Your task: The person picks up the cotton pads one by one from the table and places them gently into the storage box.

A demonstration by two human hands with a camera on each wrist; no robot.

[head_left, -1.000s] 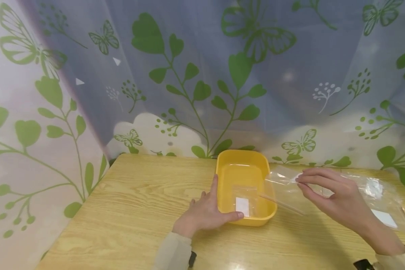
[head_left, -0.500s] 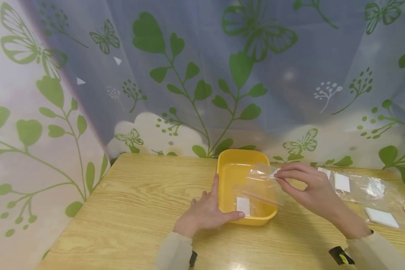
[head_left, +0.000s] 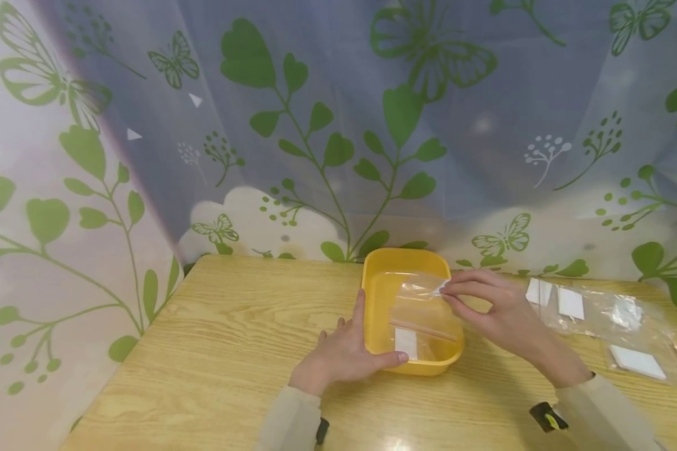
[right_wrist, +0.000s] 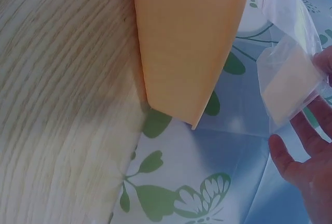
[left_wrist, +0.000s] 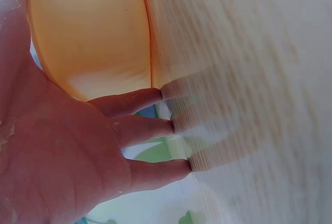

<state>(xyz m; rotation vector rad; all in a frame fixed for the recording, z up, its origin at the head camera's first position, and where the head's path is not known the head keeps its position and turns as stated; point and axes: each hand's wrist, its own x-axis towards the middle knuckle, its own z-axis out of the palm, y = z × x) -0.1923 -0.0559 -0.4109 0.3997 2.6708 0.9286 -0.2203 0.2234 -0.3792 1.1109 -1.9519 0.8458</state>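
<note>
A yellow plastic bin [head_left: 409, 253] stands on the table in the head view. My left hand [head_left: 341, 356] rests against its near left corner, thumb over the front rim and index finger along the side. In the left wrist view the other fingers [left_wrist: 158, 175] are straight and spread, tips at the tabletop. My right hand [head_left: 499, 307] pinches a clear plastic bag [head_left: 420, 289] over the bin, between thumb and fingers. A pale flat rectangle [right_wrist: 290, 86] shows inside this bag in the right wrist view. Lower in the bin lies another clear bag with a white rectangle [head_left: 406, 343].
More clear bags with white rectangles [head_left: 637, 362] lie on the table at the right, partly behind the right forearm. The wood-grain tabletop [head_left: 248, 307] stretches left of the bin. Behind it hangs a curtain [head_left: 316, 207] printed with leaves and butterflies.
My right hand has moved left, bringing the pinched bag from beside the bin to over it. The bags at the right show more. My left hand and the bin have stayed put.
</note>
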